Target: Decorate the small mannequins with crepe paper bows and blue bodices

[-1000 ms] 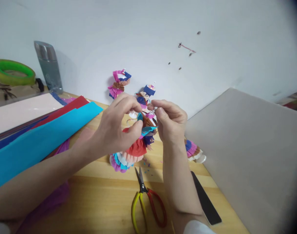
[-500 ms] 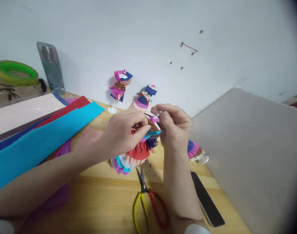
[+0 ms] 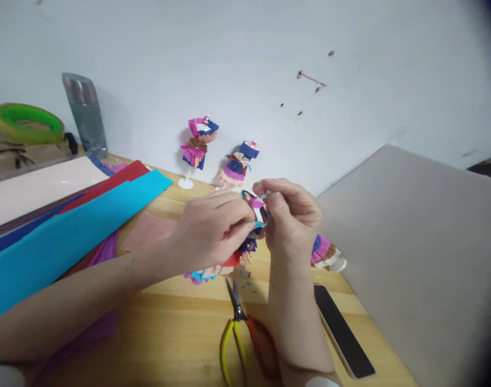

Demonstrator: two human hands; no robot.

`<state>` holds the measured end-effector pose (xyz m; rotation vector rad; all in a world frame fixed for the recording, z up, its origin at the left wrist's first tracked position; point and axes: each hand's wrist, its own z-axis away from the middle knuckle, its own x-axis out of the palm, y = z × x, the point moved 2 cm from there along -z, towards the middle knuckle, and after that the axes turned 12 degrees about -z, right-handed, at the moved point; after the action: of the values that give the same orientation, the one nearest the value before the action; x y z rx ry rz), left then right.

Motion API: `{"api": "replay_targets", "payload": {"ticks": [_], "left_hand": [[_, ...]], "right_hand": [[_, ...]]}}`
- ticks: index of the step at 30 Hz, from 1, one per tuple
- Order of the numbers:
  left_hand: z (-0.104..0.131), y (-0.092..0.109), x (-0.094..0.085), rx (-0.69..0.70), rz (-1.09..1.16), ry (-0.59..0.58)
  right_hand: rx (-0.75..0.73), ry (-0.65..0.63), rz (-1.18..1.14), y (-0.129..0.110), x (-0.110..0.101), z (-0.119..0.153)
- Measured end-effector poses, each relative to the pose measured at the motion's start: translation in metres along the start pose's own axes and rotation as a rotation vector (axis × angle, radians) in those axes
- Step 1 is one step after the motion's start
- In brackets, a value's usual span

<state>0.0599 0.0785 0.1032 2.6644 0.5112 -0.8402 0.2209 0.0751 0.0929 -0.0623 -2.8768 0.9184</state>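
Observation:
Between my hands is a small stand dressed in layered crepe paper (image 3: 231, 260), red, navy, pink and turquoise, tilted with its top toward the right. My left hand (image 3: 215, 231) pinches the paper near its upper part, covering much of the red layer. With thumb and forefinger, my right hand (image 3: 291, 217) grips the white tip of the stand. Below them, scissors (image 3: 239, 314) with one yellow and one red handle lie partly open on the wooden table (image 3: 168, 328). Small paper scraps lie just above the scissors.
Two dressed stands (image 3: 197, 144) (image 3: 239, 164) stand by the wall; another dressed stand (image 3: 326, 252) lies at the right. A dark phone (image 3: 344, 330) lies near the right forearm. Crepe paper sheets (image 3: 80, 220), a bottle (image 3: 86, 113) and green tape (image 3: 30, 123) are at the left.
The dressed stand has turned and tilted in my hands, so its white top shows more and its red layer less. Both hands have shifted slightly down and right.

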Motion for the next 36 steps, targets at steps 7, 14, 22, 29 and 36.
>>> {"api": "replay_targets", "payload": {"ticks": [7,14,22,29,36], "left_hand": [[0.000,0.002,0.002,-0.185,0.151,-0.077],[0.002,0.002,0.007,-0.364,0.233,-0.054],[0.006,-0.005,0.010,-0.316,0.321,0.148],[0.004,-0.017,0.011,-0.254,0.283,0.213],[-0.004,-0.015,0.016,-0.354,0.389,-0.044]], "right_hand": [[-0.006,0.014,0.001,-0.002,-0.002,0.004],[-0.026,0.018,0.079,-0.007,-0.002,0.006],[-0.090,0.044,0.083,-0.014,-0.003,0.005],[0.034,0.093,0.070,-0.012,-0.007,0.007],[0.164,0.190,-0.055,-0.001,-0.007,0.003]]}}
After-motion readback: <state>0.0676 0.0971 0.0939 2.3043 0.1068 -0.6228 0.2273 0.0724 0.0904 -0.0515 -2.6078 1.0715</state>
